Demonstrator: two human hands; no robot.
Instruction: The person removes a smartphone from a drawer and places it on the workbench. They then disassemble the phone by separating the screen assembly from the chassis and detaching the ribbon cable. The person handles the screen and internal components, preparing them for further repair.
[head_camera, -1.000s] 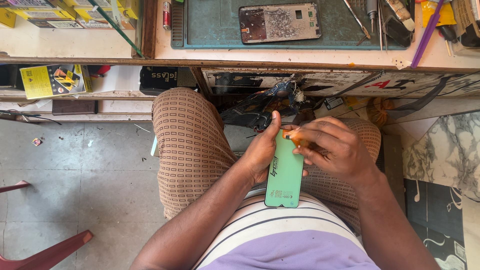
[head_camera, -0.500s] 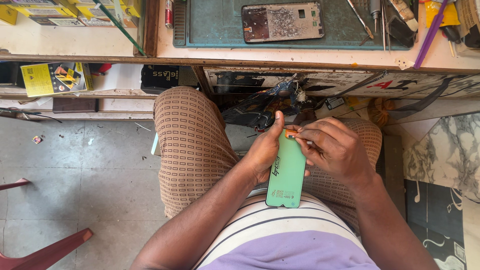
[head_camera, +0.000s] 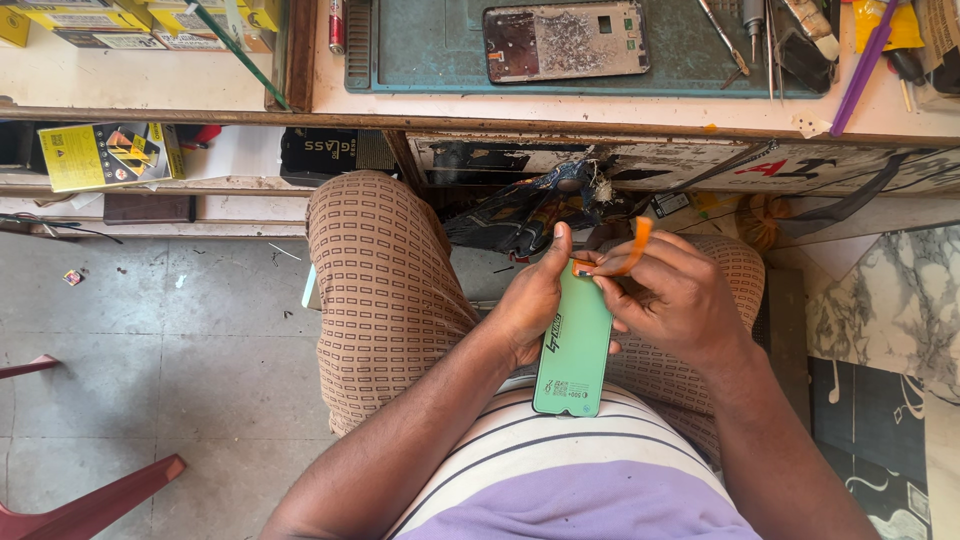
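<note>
A flat green phone-shaped panel (head_camera: 575, 345) is held upright over my lap. My left hand (head_camera: 532, 300) grips its left edge, thumb pressed near the top. My right hand (head_camera: 672, 298) pinches a thin orange tab (head_camera: 636, 246) at the panel's top end, and the tab now stands lifted above the panel. My legs in brown patterned trousers (head_camera: 380, 290) are below both hands.
A workbench edge (head_camera: 600, 125) runs across the top with a teal mat (head_camera: 430, 50), an opened phone body (head_camera: 565, 40), tweezers and other tools (head_camera: 760, 35). Yellow boxes (head_camera: 105, 155) sit on a low shelf at left. A red plastic chair leg (head_camera: 90, 505) shows at bottom left.
My right hand has pulled the orange tab up and away from the top of the green panel. My left hand still holds the panel in the same place.
</note>
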